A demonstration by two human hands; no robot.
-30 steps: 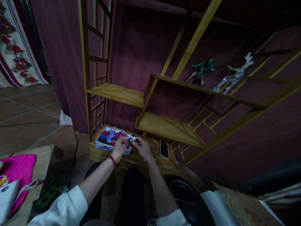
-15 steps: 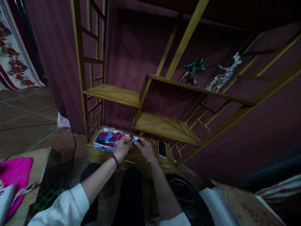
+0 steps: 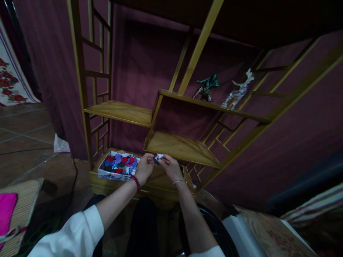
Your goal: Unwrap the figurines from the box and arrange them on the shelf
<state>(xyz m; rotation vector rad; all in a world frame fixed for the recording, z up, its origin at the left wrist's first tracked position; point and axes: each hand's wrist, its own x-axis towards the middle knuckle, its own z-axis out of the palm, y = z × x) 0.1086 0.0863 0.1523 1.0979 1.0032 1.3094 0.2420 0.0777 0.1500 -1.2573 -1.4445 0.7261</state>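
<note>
Left hand [image 3: 144,167] and right hand [image 3: 171,167] both pinch small piece [image 3: 158,158], low shelf, just right of box [image 3: 105,174]. Risk: tiny piece slips, drops behind shelf; dim light.

A person in a white top with sleeves pushed up to the elbows and dark trousers, wearing a red beaded bracelet at the wrist of the left hand [image 3: 144,168] and a thin silver bangle by the right hand [image 3: 173,168].
</note>
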